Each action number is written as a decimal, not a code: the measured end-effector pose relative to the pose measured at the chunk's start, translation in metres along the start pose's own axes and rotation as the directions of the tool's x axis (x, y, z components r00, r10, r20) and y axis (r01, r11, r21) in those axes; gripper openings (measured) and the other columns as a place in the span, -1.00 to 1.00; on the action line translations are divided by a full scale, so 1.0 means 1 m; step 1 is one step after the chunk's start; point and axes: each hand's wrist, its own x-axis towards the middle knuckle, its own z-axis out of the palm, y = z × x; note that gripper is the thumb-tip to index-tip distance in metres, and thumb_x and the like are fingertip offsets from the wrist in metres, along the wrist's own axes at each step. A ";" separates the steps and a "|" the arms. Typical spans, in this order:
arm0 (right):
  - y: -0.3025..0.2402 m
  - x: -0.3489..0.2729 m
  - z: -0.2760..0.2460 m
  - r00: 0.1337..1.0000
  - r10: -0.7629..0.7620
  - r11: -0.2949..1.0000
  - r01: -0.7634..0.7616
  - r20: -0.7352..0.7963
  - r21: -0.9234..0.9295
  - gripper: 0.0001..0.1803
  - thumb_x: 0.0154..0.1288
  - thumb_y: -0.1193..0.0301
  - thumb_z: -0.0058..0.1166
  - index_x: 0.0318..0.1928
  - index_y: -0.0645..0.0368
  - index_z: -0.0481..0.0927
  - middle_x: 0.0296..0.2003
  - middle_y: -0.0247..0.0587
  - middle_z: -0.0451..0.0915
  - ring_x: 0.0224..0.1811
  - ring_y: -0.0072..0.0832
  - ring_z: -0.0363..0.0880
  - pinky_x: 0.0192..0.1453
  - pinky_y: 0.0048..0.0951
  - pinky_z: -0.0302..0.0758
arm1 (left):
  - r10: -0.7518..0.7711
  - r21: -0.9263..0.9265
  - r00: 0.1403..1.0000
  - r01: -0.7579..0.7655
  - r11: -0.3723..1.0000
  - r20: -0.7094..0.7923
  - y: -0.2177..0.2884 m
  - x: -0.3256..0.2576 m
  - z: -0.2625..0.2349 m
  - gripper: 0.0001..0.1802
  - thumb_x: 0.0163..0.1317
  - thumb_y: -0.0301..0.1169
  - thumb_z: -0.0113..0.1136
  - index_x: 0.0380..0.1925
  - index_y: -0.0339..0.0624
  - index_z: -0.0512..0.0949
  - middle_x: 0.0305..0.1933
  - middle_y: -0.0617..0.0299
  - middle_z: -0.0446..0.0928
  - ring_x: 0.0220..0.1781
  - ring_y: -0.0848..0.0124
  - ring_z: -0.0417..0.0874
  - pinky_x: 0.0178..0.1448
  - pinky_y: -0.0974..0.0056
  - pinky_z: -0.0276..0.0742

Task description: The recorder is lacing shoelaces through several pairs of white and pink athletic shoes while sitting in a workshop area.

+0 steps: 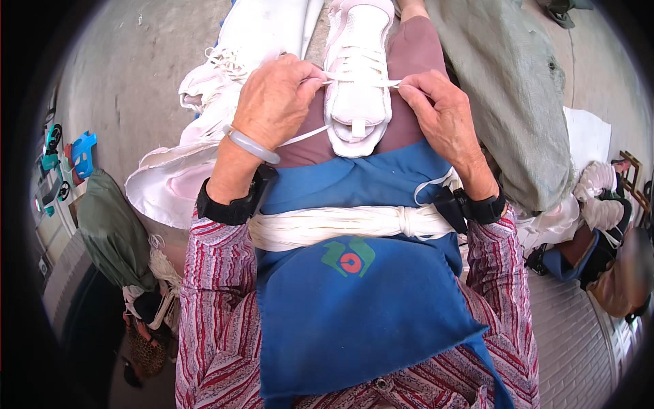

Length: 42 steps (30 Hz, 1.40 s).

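head view: looking down at own lap, both hands on a shoe
shoe: white lace-up sneaker [357,75] lies sole-down on the person's thigh, heel end toward the body, toe pointing away
lace: white flat shoelace [361,82] runs taut across the shoe's eyelet rows, one end going to each hand; a loose stretch trails from the left hand down over the thigh
left hand: left hand [276,102] sits just left of the shoe, grip closed, fingertips pinching the lace end at the shoe's edge
right hand: right hand [441,112] sits just right of the shoe, grip closed, thumb and forefinger pinching the other lace end
wrists: pale green bangle [252,144] on the left wrist; a black strap on each wrist
lap: blue cloth apron [354,307] covers the lap below the shoe; bundle of white laces [340,225] lies across it between the forearms
left side: heap of white shoe uppers [225,75] on the concrete floor, touching the left leg
right side: grey-green sack [511,95] just beside the right hand; more white shoes [599,194] near the right rim
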 end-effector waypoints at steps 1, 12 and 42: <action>0.001 0.002 0.000 0.998 0.029 0.999 -0.030 0.047 0.025 -0.82 0.24 0.38 0.09 -0.29 0.24 0.62 -0.42 -0.08 0.55 -0.36 -0.17 0.53 -0.21 -0.31 0.46 | 0.017 -0.030 1.000 -0.017 0.999 0.006 -0.002 0.001 0.001 -0.83 0.22 -0.38 0.17 -0.28 -0.24 0.61 -0.36 0.13 0.54 -0.23 0.18 0.56 -0.12 0.21 0.44; 0.003 0.010 -0.011 0.991 -0.040 0.999 0.043 0.127 -0.026 -0.76 0.25 0.33 0.03 -0.31 0.26 0.62 -0.44 -0.01 0.54 -0.34 -0.09 0.53 -0.19 -0.21 0.43 | 0.135 0.136 0.980 -0.155 0.979 0.144 0.011 0.016 -0.012 -0.86 0.21 -0.39 0.13 -0.37 -0.23 0.59 -0.33 0.11 0.55 -0.21 0.09 0.56 -0.11 0.14 0.44; 0.009 0.009 -0.005 0.978 -0.142 0.983 0.157 0.152 -0.092 -0.77 0.32 0.36 0.01 -0.24 0.30 0.59 -0.36 -0.04 0.55 -0.33 -0.18 0.53 -0.19 -0.31 0.44 | 0.009 -0.129 0.995 -0.021 0.991 -0.099 0.014 -0.001 0.002 -0.87 0.18 -0.38 0.19 -0.35 -0.18 0.62 -0.37 0.10 0.55 -0.32 0.06 0.57 -0.24 0.10 0.46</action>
